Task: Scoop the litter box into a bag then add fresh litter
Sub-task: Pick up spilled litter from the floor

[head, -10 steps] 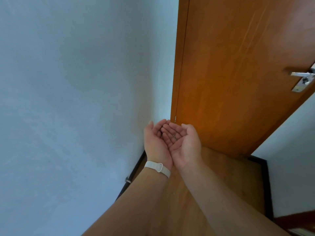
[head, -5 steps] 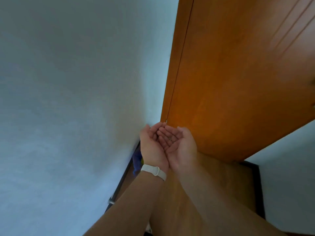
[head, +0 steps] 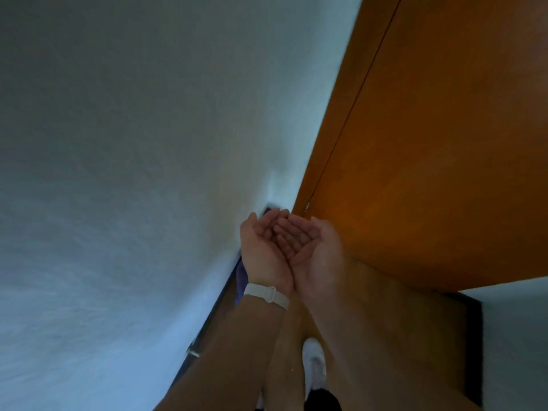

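Left hand (head: 262, 252), right hand (head: 315, 253) cupped; door (head: 430, 143) perhaps wood.

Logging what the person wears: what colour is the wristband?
White; the wristband shows best in the head view.

Blur lay all over the view. The left hand (head: 264, 253) and right hand (head: 314, 256) were cupped together with fingers overlapping, and what lay in the hollow was too small to tell. A purple thing (head: 241, 274) sat mostly hidden behind the left wrist. The right forearm covered part of the white shoe (head: 314, 360). The bottom edge cut off a dark shape (head: 323, 400), and the door (head: 444, 143) ran out at the top and right.
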